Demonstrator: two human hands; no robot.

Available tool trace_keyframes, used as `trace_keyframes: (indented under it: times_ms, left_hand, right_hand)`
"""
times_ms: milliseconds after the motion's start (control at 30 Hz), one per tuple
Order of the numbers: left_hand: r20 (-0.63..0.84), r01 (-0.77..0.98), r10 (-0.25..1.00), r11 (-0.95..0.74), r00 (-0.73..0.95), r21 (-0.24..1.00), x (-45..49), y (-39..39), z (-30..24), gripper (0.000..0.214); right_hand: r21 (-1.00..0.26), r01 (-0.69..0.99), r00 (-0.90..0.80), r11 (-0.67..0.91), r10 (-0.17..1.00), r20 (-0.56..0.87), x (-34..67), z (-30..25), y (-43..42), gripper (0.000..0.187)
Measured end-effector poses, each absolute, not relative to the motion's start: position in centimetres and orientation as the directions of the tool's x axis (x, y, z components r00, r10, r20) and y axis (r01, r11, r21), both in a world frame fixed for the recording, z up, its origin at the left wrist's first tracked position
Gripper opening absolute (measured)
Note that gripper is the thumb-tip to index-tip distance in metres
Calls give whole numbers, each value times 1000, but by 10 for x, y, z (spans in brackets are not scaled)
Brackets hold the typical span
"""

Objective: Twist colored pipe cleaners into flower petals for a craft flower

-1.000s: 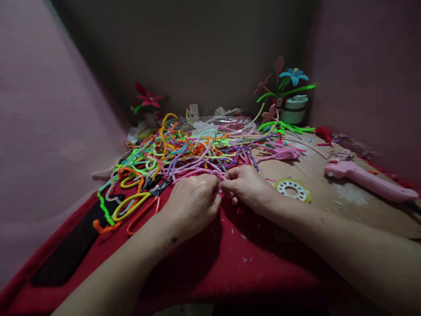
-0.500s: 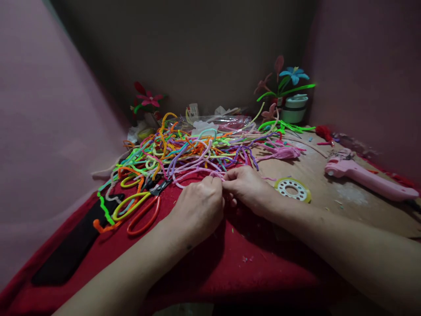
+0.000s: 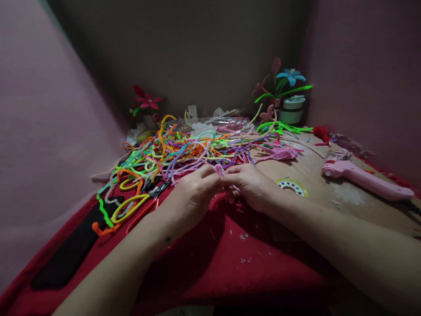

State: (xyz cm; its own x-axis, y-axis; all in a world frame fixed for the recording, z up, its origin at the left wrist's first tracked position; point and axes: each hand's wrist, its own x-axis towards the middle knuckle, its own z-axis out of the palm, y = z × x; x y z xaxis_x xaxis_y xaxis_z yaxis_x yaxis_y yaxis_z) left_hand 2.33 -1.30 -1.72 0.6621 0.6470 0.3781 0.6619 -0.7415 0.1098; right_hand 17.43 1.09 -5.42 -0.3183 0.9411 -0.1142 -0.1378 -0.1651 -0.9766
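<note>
The left hand [image 3: 197,188] and right hand [image 3: 248,183], both bunched nearly closed, pinched a pink stem [image 3: 219,170] between them. Tangled stems [image 3: 194,147] crowded beyond; scissors [image 3: 158,190] lay beside the left hand, a tape roll [image 3: 291,184] partly behind the right forearm [image 3: 329,235].

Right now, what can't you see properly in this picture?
All in the head view:
Pink fuzzy piece: partly hidden by the left hand and right hand.
Scissors: partly behind the left forearm.
White-and-yellow ring: lower part behind the right wrist.
White label: print too small.
Dark cord: cut off by the right edge.
</note>
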Motion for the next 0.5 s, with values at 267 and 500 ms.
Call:
trace_keyframes:
  times_ms: [267,500]
  left_hand:
    - [266,731,687,-669,676,-131,27,-29,-17,26]
    - [281,707,649,-646,707,-287,29,-33,-17,23]
  right_hand:
    - [-970,-143,-392,-196,911,-126,173,-54,9,6]
    - [-940,-228,-446,-252,886,-130,174,-55,10,6]
